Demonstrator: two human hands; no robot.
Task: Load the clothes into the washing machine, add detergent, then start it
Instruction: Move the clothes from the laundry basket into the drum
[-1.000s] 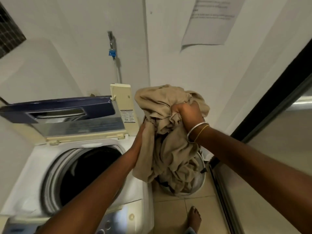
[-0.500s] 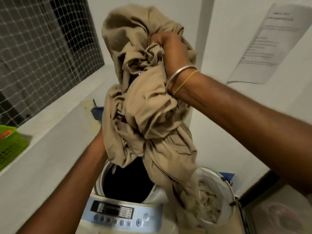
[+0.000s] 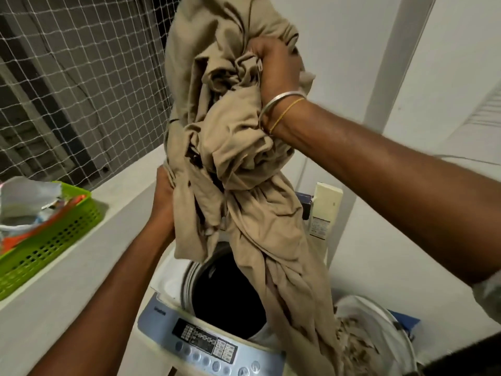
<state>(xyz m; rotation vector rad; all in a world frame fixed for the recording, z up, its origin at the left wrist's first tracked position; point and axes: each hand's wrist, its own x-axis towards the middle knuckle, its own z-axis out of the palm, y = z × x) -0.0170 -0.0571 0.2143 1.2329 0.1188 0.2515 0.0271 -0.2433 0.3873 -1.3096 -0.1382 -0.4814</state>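
With the right hand [image 3: 273, 69] fisted high on the tan cloth [image 3: 233, 147] and the left hand [image 3: 164, 202] gripping its side, feed the trailing end clear of the basket [image 3: 390, 316] into the drum [image 3: 227, 291] first.

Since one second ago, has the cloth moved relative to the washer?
Yes. The cloth has gone left and up: it hung right of the washer, now over its opening.

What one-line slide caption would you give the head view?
Both hands, right hand high and left hand low, lift a beige cloth bundle over the open washing machine drum.
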